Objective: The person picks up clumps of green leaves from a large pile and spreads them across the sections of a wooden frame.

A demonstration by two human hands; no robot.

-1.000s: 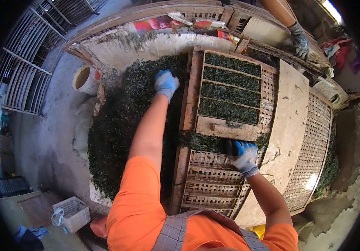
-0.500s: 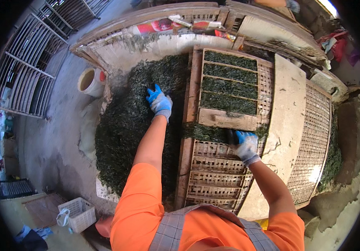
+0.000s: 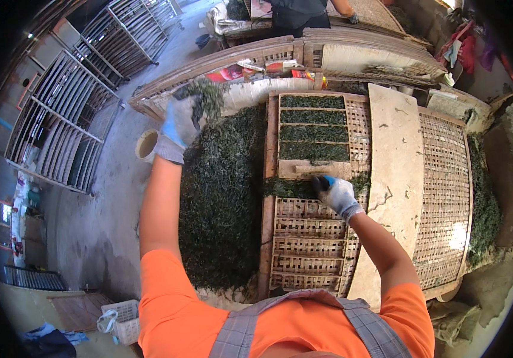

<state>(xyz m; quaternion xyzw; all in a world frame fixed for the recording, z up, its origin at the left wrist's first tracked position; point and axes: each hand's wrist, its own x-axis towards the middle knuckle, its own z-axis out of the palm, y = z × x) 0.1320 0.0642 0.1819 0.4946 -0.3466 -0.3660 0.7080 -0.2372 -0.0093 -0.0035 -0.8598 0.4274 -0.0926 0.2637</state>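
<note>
My left hand (image 3: 180,122), in a blue and white glove, is raised over the far left end of a heap of dark green leafy strands (image 3: 217,209). Its fingers are closed round a loose clump of the strands (image 3: 210,98). My right hand (image 3: 340,196), gloved too, has its fingers curled down at a strip of green strands (image 3: 289,188) on a woven lattice mat (image 3: 307,244). Whatever those fingers grip is hidden. Just beyond lies a flat wooden board (image 3: 292,169) with a raised bar. It borders a slatted wooden frame (image 3: 278,134) with rows packed with green strands.
A pale flat panel (image 3: 392,179) lies across the mat, right of my right hand. Low wooden walls (image 3: 220,61) stand at the far side, with another person (image 3: 298,15) beyond. A bucket (image 3: 146,145), metal racks (image 3: 59,113) and a white crate (image 3: 126,322) are on the left.
My left hand has risen from the heap toward the far left, bringing up a clump of strands. My right hand stays by the strip, its fingers more curled. The view has shifted.
</note>
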